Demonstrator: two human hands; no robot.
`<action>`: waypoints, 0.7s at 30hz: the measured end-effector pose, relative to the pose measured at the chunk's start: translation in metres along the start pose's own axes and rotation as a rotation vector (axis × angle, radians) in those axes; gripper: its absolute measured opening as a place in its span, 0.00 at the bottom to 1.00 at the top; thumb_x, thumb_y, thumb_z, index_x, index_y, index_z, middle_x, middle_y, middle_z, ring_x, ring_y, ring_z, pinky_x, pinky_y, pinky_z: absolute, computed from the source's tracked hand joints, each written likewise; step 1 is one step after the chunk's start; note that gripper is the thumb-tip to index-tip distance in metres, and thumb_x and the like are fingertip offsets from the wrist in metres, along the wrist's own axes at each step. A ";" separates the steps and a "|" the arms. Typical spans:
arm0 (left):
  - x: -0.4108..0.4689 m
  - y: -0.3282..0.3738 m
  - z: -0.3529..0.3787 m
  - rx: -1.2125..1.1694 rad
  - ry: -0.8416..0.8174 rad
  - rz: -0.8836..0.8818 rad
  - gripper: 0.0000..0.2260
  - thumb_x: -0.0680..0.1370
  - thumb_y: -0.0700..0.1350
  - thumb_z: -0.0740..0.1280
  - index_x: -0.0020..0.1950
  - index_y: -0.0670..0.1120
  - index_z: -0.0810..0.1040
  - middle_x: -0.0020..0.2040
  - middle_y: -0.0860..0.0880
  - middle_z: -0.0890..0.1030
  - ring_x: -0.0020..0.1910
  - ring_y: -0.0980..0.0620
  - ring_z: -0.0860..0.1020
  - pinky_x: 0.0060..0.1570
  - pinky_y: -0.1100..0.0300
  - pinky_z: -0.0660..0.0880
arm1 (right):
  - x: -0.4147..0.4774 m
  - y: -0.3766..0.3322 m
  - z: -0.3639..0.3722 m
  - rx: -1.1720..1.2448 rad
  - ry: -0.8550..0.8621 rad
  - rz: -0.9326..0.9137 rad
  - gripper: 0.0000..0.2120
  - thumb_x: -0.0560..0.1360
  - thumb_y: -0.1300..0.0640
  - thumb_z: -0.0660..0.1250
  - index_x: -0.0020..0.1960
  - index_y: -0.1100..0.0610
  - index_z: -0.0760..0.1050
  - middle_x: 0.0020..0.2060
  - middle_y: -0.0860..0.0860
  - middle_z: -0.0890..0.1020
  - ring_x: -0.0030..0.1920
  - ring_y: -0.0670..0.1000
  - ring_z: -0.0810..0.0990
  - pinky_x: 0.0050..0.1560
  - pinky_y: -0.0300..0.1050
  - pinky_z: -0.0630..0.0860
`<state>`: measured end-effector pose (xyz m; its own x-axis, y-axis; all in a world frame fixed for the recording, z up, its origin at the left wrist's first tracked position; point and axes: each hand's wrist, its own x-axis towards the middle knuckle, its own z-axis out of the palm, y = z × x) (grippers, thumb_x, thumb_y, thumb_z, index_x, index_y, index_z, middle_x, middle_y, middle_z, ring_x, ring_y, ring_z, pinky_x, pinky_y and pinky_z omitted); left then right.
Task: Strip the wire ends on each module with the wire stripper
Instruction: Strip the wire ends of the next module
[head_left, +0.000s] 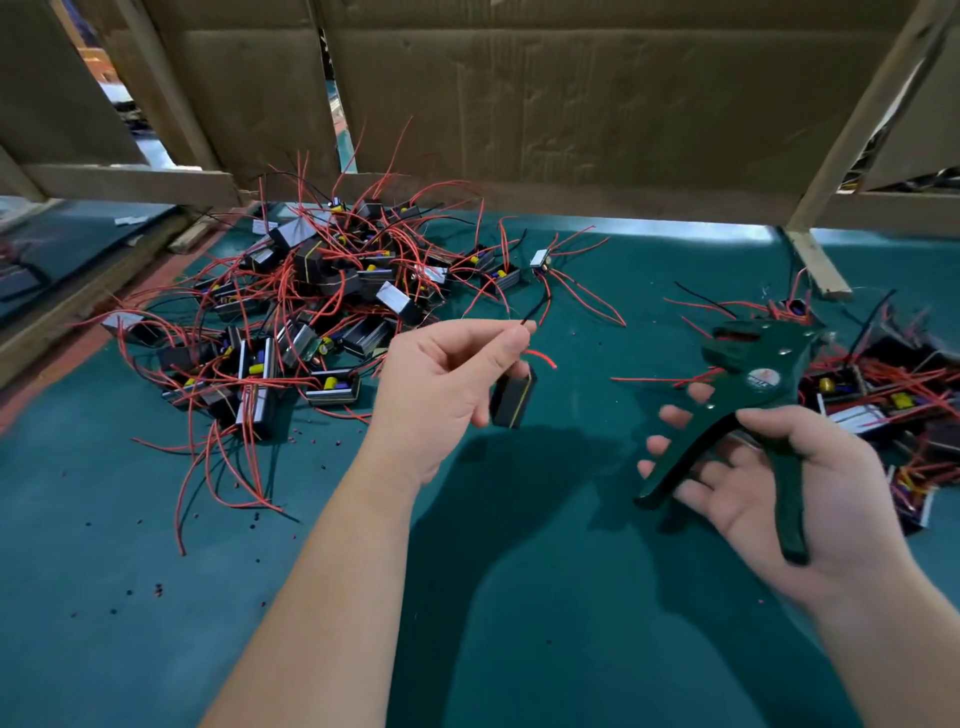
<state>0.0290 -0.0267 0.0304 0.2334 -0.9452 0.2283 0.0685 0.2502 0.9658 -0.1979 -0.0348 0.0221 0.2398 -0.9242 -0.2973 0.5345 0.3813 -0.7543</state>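
Observation:
My left hand is raised over the middle of the green table and pinches a thin black wire between thumb and forefinger. A small black module hangs from that wire just below my fingers, and a short red wire curls off it. My right hand holds a dark green wire stripper by its handles. The handles are spread, my thumb lies over the upper one and my fingers are fairly straight under the lower one. The stripper's jaws point up and left, well to the right of the wire.
A large heap of black modules with red wires lies at the left back of the green table. A smaller heap of modules lies at the right, behind the stripper. A cardboard and wood partition closes the back. Tiny insulation bits dot the mat.

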 end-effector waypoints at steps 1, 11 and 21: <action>0.000 -0.001 0.000 0.063 0.017 0.023 0.02 0.71 0.46 0.73 0.41 0.49 0.85 0.32 0.51 0.81 0.24 0.58 0.69 0.29 0.69 0.67 | -0.001 0.001 0.001 0.016 -0.023 0.027 0.24 0.64 0.58 0.63 0.59 0.61 0.75 0.46 0.62 0.81 0.41 0.62 0.84 0.41 0.60 0.81; -0.003 0.000 0.012 0.107 -0.041 0.011 0.07 0.79 0.41 0.62 0.46 0.48 0.79 0.30 0.59 0.77 0.32 0.59 0.74 0.37 0.70 0.72 | -0.005 0.014 0.010 -0.056 -0.171 0.168 0.24 0.67 0.52 0.65 0.62 0.55 0.77 0.45 0.59 0.83 0.49 0.66 0.82 0.48 0.62 0.78; -0.007 -0.006 0.013 0.489 0.012 0.207 0.05 0.76 0.56 0.64 0.44 0.60 0.78 0.36 0.52 0.69 0.31 0.57 0.67 0.45 0.53 0.66 | -0.017 0.016 0.015 0.096 -0.539 0.320 0.35 0.68 0.49 0.71 0.72 0.59 0.66 0.46 0.62 0.78 0.48 0.68 0.78 0.57 0.71 0.69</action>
<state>0.0138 -0.0241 0.0249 0.2049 -0.8833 0.4217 -0.4397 0.3018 0.8459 -0.1811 -0.0126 0.0238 0.7609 -0.6327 -0.1439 0.4328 0.6601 -0.6139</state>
